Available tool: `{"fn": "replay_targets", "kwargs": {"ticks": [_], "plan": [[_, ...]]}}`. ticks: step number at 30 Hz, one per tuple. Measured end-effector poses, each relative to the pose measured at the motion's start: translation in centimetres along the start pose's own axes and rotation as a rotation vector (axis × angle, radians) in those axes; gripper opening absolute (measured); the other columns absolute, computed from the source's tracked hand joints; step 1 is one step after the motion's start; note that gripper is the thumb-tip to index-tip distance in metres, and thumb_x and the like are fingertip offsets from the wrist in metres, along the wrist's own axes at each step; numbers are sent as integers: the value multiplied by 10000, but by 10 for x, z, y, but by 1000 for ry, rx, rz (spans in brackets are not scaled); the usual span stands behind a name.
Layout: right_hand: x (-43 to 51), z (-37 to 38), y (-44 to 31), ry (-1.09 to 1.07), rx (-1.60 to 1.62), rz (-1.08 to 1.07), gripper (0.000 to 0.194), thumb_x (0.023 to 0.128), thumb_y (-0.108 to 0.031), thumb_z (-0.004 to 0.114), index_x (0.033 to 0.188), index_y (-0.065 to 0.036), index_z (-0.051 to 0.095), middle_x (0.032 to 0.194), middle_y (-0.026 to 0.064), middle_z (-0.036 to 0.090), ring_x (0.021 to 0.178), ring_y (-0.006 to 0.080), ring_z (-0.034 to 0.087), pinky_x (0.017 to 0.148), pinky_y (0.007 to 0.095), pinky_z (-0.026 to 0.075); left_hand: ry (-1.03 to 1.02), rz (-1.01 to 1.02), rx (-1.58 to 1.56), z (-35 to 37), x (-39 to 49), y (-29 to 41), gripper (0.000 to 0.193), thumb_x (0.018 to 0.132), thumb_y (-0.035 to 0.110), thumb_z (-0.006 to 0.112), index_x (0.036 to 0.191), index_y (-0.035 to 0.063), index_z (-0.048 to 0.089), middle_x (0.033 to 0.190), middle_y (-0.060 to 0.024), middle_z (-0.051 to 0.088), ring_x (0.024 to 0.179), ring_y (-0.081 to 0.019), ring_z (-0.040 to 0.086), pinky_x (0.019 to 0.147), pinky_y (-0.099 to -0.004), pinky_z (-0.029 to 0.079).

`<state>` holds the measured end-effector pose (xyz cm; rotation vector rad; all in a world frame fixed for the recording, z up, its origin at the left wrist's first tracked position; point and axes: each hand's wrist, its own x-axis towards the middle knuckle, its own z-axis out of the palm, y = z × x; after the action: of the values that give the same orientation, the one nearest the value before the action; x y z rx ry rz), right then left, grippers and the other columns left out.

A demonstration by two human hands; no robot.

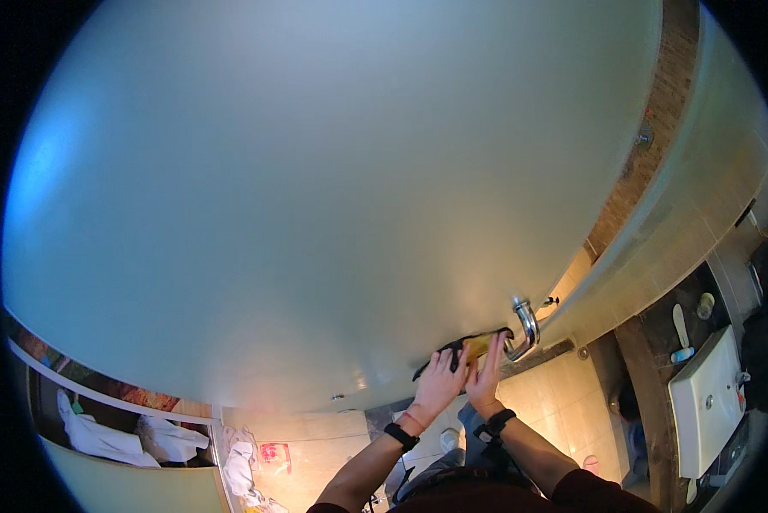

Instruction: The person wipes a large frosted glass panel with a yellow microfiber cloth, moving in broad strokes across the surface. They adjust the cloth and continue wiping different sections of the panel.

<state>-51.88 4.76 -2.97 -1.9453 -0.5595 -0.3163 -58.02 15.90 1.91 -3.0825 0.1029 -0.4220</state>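
Note:
A large frosted glass panel (332, 192) fills most of the view before me. Against its lower right part lies a black-and-yellow cloth (478, 347), beside the chrome door handle (526, 330). My left hand (436, 386) is spread over the darker end of the cloth, fingers pointing up. Close against it, my right hand (484, 378) presses on the yellow part, its fingertips reaching almost to the handle. My fingers cover part of the cloth, so its full shape is hidden.
At right, a white washbasin (707, 404) is set in a dark counter (656, 397) with a glass jar (705, 306). White cloths (102, 436) lie in an opening at lower left. A red-and-white packet (275, 458) is on the tiled floor (323, 449).

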Motion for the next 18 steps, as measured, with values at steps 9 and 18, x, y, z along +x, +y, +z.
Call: {"fn": "replay_targets", "kwargs": {"ticks": [9,18], "plan": [[-13,17,12,-45,-81,39,738,902,-55,548,1503,98,147,1570,334,94,1442,491,179,1173,464,225,-136,84,121,41,-36,-23,487,889,212,521,1328,1,518,1300,-138,560,1289,-262,464,1134,-409,307],[-19,31,6,-619,-316,-743,447,838,-119,574,1278,-40,564,1231,100,624,986,262,601,897,421,478,-217,-228,92,44,-170,-98,498,934,231,546,1388,38,482,1112,-168,594,1106,-315,550,1057,-461,380]]}}
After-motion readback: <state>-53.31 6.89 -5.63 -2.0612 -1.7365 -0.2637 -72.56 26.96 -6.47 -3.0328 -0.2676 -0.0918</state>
